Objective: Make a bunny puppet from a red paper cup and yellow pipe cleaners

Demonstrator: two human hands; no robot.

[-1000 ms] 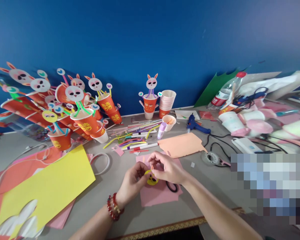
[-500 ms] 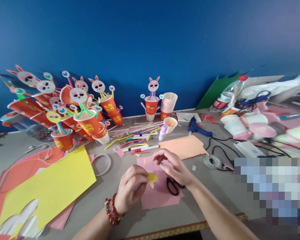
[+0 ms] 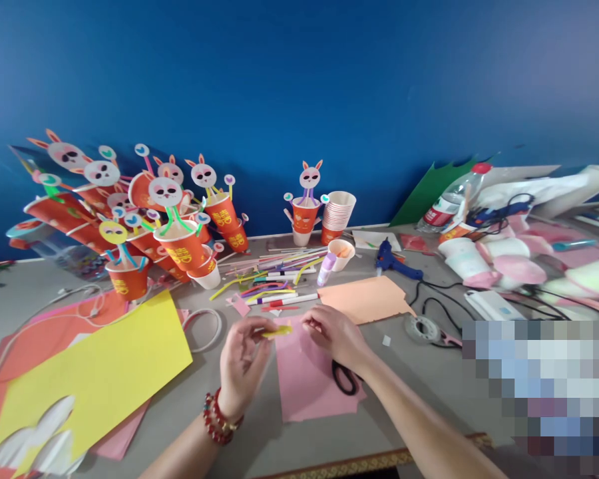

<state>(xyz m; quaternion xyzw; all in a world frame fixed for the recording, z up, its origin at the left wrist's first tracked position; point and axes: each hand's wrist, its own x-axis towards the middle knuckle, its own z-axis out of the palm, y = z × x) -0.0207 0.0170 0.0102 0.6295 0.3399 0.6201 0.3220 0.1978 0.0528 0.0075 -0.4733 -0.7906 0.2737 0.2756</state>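
My left hand is closed in a pinch on a small yellow paper cutout, which is tilted nearly edge-on. A pale orange bit shows at the cutout's edge. My right hand has its fingertips pressed together just right of the cutout; whatever they may hold is hidden. Both hands are over a pink paper sheet on the table. Black-handled scissors lie on the sheet, partly under my right wrist.
Yellow paper covers the left side. Red cups with rabbit faces crowd the back left. Straws and markers lie ahead, beside a glue stick, peach paper and a blue glue gun. Clear tape lies right.
My left hand has lifted and turned, tipping the yellow cutout from flat-facing to nearly edge-on. My right hand has moved slightly down, and its spread fingers have closed into a pinch.
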